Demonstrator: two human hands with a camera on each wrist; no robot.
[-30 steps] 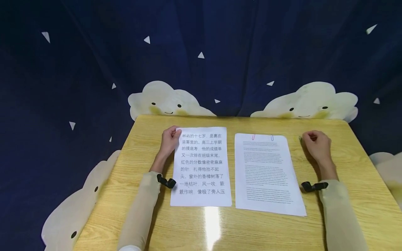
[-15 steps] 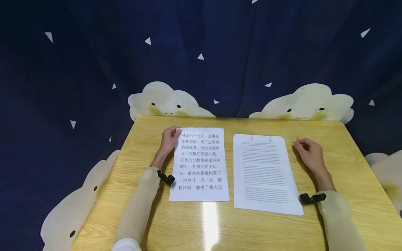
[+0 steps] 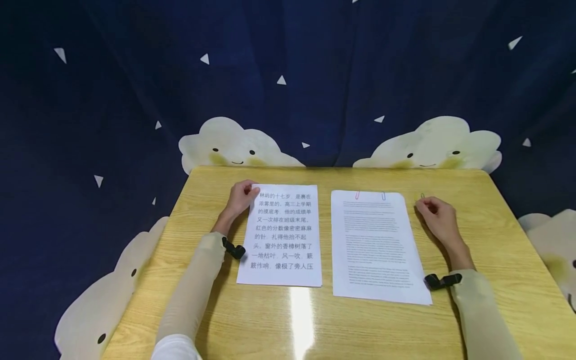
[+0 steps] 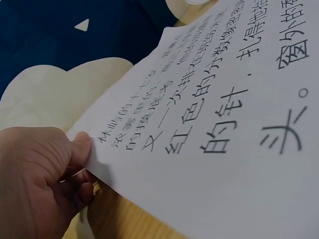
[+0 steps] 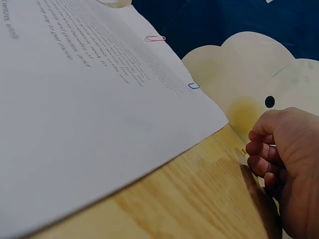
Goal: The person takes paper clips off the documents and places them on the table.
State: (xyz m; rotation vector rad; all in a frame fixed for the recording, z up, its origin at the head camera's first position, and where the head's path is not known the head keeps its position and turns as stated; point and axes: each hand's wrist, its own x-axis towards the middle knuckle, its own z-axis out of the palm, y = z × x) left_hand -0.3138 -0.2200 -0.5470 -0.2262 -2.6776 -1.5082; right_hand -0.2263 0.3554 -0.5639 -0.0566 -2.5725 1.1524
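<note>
My left hand (image 3: 240,197) pinches the upper left corner of a white sheet of paper (image 3: 281,277) with large Chinese print. In the left wrist view the thumb (image 4: 81,145) lies on top and the other fingers curl beneath the raised edge. My right hand (image 3: 440,217) has its fingertips together at a small greenish paper clip (image 3: 422,195), right of the other paper. Most of that clip is hidden by the fingers. A yellow paper clip (image 5: 243,152) shows close to the fingertips in the right wrist view.
A printed English paper (image 3: 380,295) lies right of the Chinese sheet, with a pink paper clip (image 3: 357,195) and a blue paper clip (image 3: 384,196) on its top edge. The wooden table (image 3: 252,320) ends at a dark blue curtain (image 3: 252,95).
My right hand has shifted left and slightly nearer, toward the English paper, with the greenish paper clip at its fingertips. My left hand keeps hold of the sheet's corner. The head view has shifted slightly.
</note>
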